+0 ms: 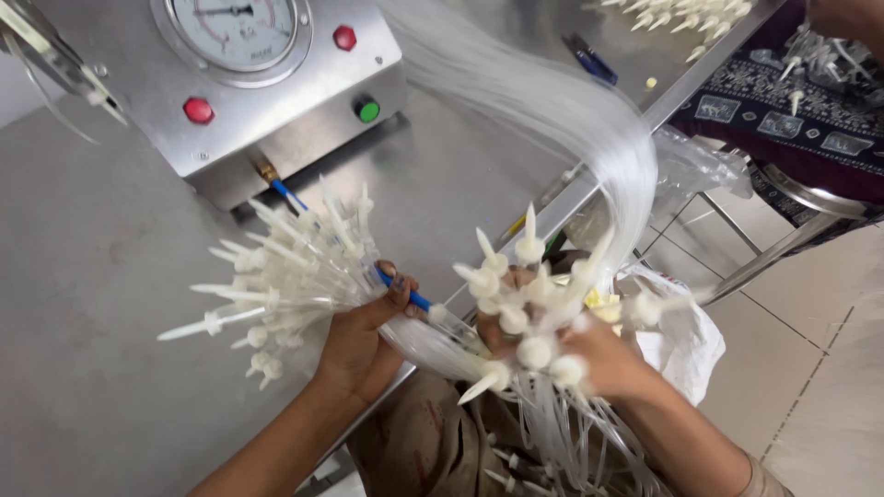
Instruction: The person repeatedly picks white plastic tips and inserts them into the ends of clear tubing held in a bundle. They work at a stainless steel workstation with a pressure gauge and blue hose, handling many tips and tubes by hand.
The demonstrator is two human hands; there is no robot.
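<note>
Two hands, both full of clear plastic tubing w/ white spike tips. Left hand (354, 345) is wrapped closed round a fat bundle of spiked tubes (276, 285); spikes fan out up and to the left, past the fingers (391, 293). A thin blue tube (405, 293) passes just under the left thumb and runs up toward the brass fitting on the steel gauge box (267, 92). Right hand (589, 354) is closed on a second bunch of spike ends (520, 308); tips poke up and out between and above the fingers, some below too. Exact finger gap on the right can't be read, tips cover most of it.

Long sheaf of clear tube lengths (562, 120) arches from the far side of the desk (101, 304), over its edge, down into the right-hand bunch; more loops hang below both hands over the lap.

Handling, my guess: v. light, soft and floppy in the tube part, rigid only at the spike moulding. Smooth plastic, likely slippery, strands prone to tangle and slide out of a loose hold. Pointed tips could prick or snap if squeezed. Best hold looks like just behind the white collars, where the strands gather tight, not on the points.

Farther off: more spike parts (681, 14) at the desk's far corner, blue pen-like item (589, 60), plastic bag (686, 340) right of the right hand, another person's patterned cloth (792, 110) top right.
</note>
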